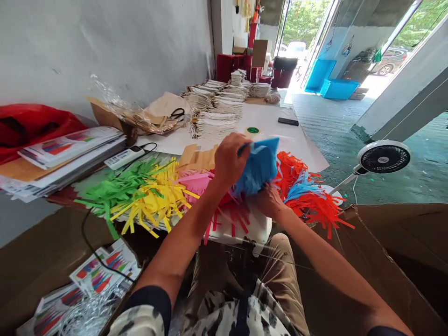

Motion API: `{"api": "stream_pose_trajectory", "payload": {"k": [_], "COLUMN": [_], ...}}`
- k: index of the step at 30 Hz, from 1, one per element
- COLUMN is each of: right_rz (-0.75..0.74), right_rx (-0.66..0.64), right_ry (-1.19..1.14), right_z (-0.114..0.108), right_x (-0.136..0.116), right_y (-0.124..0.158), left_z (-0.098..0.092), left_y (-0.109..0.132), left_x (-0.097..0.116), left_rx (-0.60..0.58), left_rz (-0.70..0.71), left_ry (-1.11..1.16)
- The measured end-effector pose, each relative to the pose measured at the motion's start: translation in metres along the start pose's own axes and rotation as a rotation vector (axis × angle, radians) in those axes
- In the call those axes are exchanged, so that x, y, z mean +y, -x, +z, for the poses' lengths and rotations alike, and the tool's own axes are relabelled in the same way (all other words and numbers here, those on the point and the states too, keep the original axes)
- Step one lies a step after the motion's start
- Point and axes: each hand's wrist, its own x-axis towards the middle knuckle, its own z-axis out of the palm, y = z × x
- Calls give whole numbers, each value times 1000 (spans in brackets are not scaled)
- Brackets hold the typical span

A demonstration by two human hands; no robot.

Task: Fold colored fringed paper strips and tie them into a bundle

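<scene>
My left hand (231,157) is closed on the upper left edge of a folded piece of blue fringed paper (262,161), its cut strips hanging down and slightly blurred. Low against the strips, my right hand (269,200) has its fingers curled in at the lower edge of the paper; motion partly smears them. Beneath and around my hands lie bunches of fringed paper: dark pink (229,219), light pink (196,182), yellow (157,198) and green (122,184) to the left. Red fringe (320,207) with a light blue bunch (304,184) is on the right.
Stacks of white paper pieces with cords (219,109) stand farther back. A green tape roll (252,131), a phone (288,121) and black-handled scissors (177,113) lie on the table. A small fan (383,158) is at right; open cardboard boxes (399,242) flank my legs.
</scene>
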Motion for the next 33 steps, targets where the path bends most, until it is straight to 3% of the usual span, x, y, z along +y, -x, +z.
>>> {"api": "stream_pose_trajectory", "payload": {"k": [3, 6, 12, 15, 17, 21, 25, 29, 33], "right_rz": [-18, -47, -19, 25, 46, 121, 151, 121, 98], "right_rx": [-32, -32, 10, 22, 51, 298, 525, 555, 580], "right_ry": [25, 30, -41, -36, -38, -93, -91, -111, -291], "right_z": [-5, -15, -44, -50, -49, -39, -34, -29, -25], "right_x": [-1, 3, 11, 12, 13, 20, 29, 32, 33], "right_y": [21, 44, 75, 85, 89, 84, 61, 38, 25], "left_z": [12, 16, 17, 28, 37, 44, 40, 38, 34], "left_y": [13, 8, -10, 13, 37, 71, 75, 71, 65], "left_x": [-6, -12, -5, -3, -4, -8, -10, -11, -12], "left_rx": [-49, -33, -3, -124, -229, -336, -383, -386, -347], "left_rz": [-23, -74, 105, 194, 168, 30, -56, -139, -216], "left_ry": [-23, -53, -240, -285, -257, -121, 5, 175, 350]}}
